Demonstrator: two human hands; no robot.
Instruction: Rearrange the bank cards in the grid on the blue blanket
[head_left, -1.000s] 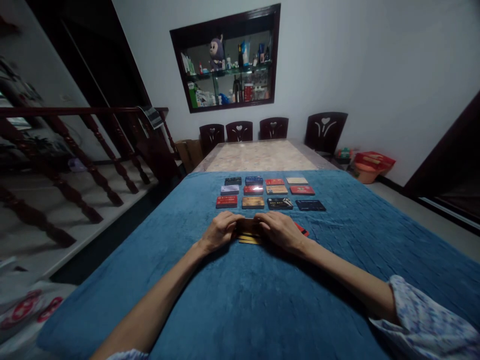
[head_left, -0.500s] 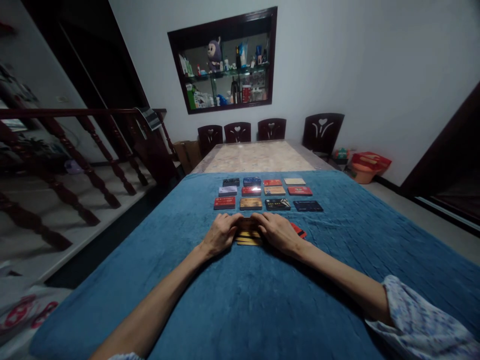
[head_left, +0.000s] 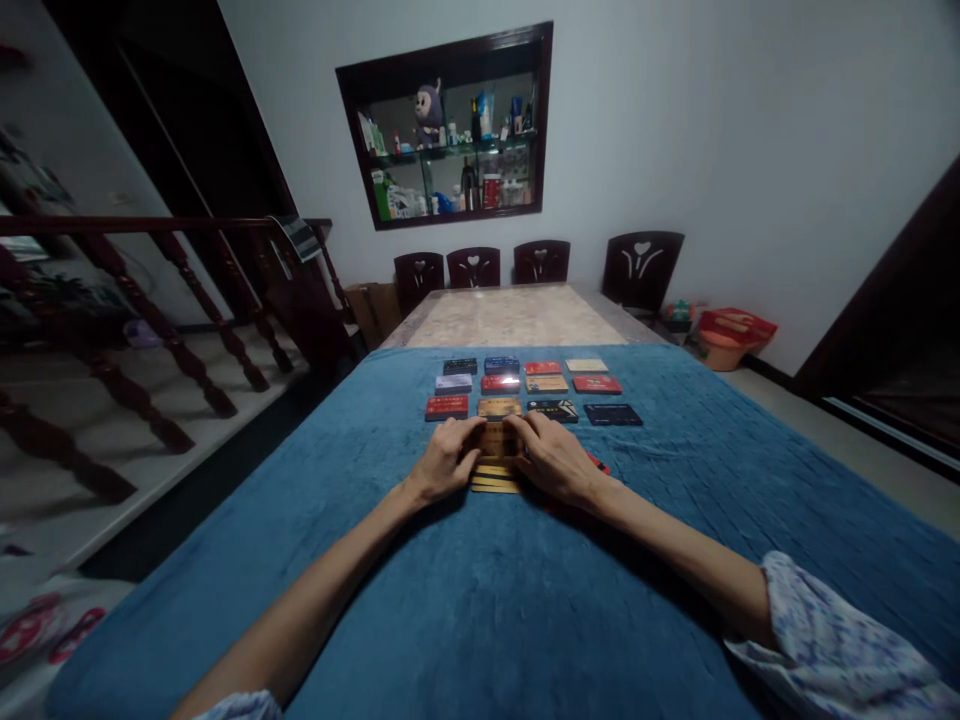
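Observation:
My left hand [head_left: 444, 462] and my right hand [head_left: 553, 458] meet at the middle of a blue cloth [head_left: 465, 590], both pinching a brownish card [head_left: 498, 440] lifted a little between them. Under it lies a small pile of gold-edged cards [head_left: 495, 478]. A red card [head_left: 598, 463] peeks out from under my right hand. Beyond the hands, several cards [head_left: 536, 388] lie face up in three neat rows.
The cloth covers the near part of a long marble-topped table [head_left: 510, 315]. Dark wooden chairs [head_left: 641, 268] stand at its far end and right side. A wall niche with bottles and a plush toy [head_left: 427, 110] is behind. A stair railing [head_left: 150, 320] runs on the left.
The brownish card has been raised off the pile and tipped up between my fingertips; both hands have edged slightly away from me toward the rows.

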